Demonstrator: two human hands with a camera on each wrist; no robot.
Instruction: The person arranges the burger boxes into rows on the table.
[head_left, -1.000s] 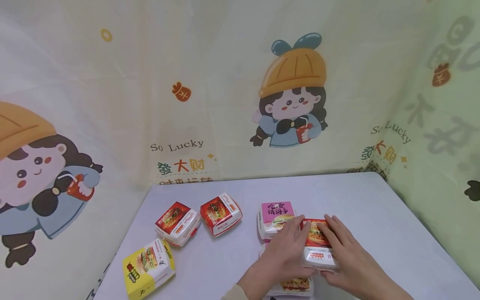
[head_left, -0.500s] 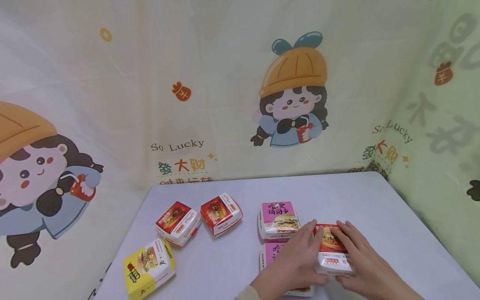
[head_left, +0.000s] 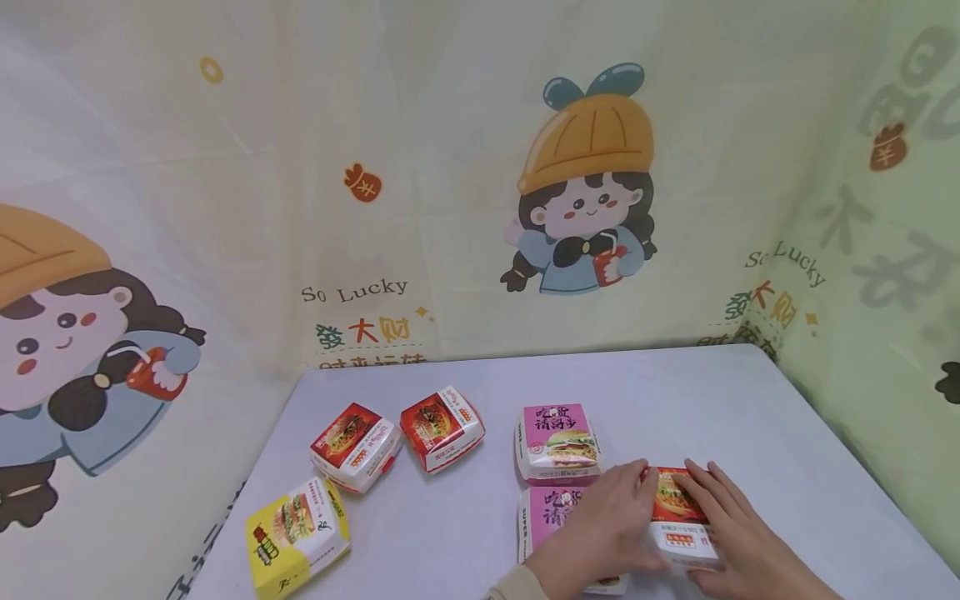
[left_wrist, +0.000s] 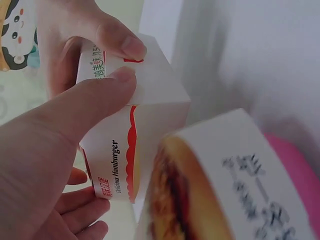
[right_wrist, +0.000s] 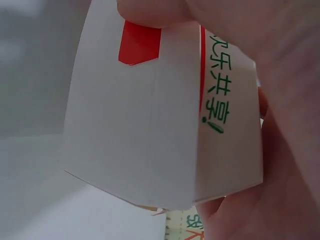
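Item 1: red-and-white burger box [head_left: 681,533], one, between four and five o'clock in the head view, held between two hands. Side lettering reads "Delicious Hamburger" (legible from the left wrist); whether its base meets the surface [head_left: 450,533] cannot be told.

Item 2: left hand [head_left: 607,529], pale sleeve [head_left: 517,585] at the wrist; fingers and thumb clamped on the burger box at its nine o'clock side.

Item 3: right hand [head_left: 750,533]; fingers and thumb clamped on the same box at its three o'clock side.

Item 4: near pink box [head_left: 546,515], at nine o'clock from the held box, partly covered by the left hand.

Item 5: far pink box [head_left: 558,442], at ten o'clock from the held box.

Item 6: right-hand red box [head_left: 441,429], between six and seven o'clock in the head view.

Item 7: left-hand red box [head_left: 356,447], just beside item 6, at its nine o'clock.

Item 8: yellow box [head_left: 298,537], at seven o'clock from item 7.
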